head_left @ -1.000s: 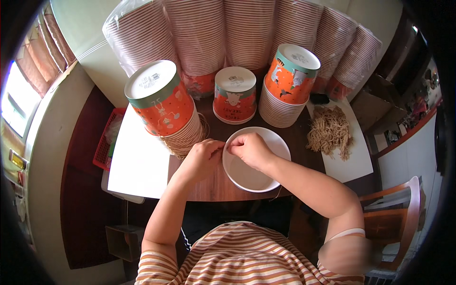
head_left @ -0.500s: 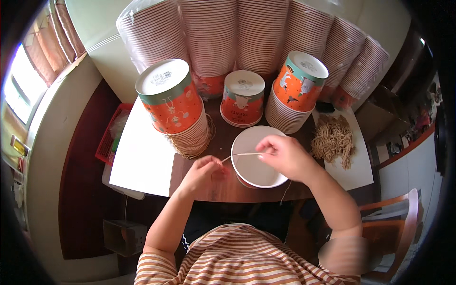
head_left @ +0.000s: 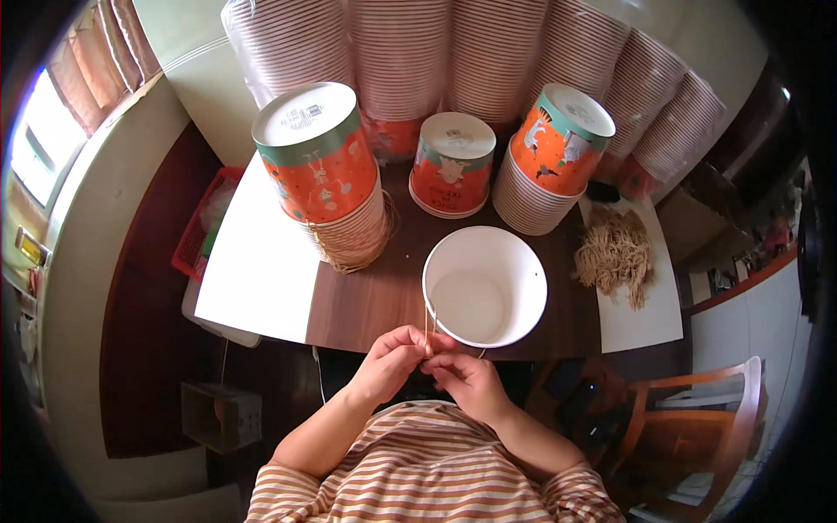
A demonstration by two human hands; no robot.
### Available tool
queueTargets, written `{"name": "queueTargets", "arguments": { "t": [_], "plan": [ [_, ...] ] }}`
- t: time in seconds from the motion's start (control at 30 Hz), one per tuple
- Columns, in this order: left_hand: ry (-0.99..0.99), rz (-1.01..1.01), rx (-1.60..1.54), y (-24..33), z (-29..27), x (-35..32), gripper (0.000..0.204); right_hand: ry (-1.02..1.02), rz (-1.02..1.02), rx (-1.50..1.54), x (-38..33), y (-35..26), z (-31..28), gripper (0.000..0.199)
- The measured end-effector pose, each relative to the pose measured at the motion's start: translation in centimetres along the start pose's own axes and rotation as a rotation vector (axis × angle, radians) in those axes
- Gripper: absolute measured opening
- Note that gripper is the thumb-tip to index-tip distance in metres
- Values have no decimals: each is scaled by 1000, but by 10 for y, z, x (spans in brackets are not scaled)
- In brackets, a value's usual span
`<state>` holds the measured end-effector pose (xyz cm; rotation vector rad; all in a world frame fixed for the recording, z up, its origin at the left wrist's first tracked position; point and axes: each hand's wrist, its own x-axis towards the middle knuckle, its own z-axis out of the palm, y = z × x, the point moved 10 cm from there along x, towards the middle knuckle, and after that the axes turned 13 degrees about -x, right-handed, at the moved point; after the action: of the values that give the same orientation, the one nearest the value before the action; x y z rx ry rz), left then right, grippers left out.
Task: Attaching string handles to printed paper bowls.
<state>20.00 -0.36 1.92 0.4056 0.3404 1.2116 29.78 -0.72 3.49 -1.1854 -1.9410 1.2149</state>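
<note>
A paper bucket [head_left: 484,261], white inside, stands mouth up near the table's front edge. From the left side of its rim, a thin tan cord [head_left: 426,318] runs toward me in two strands. My left hand [head_left: 384,366] pinches the cord just in front of the bucket. Fingertips of my right hand [head_left: 475,379] meet it there, closed on the cord too. Exactly how the strands cross between the fingers is hidden. A short end of cord [head_left: 482,353] hangs below the bucket's front.
Upside-down orange buckets stand in stacks at left [head_left: 327,183] and right [head_left: 562,144], with a shorter one [head_left: 451,170] between. Tan cord [head_left: 353,244] loops the left stack. A heap of cord [head_left: 615,248] lies right. Tall plastic-wrapped bucket stacks [head_left: 401,70] line the back.
My right hand has come out of the bucket and moved toward me to meet my left hand. The cord, stretched across the bucket's rim before, now runs down to both hands.
</note>
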Motion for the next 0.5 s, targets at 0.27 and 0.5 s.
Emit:
{"name": "queueTargets", "arguments": {
  "t": [0.27,0.5],
  "plan": [
    [148,286,803,24,5,-21,3,317,-162,-126,0,-32,-32,10],
    [49,475,1256,37,35,-26,15,340,-101,-8,5,-20,-18,13]
  ]
}}
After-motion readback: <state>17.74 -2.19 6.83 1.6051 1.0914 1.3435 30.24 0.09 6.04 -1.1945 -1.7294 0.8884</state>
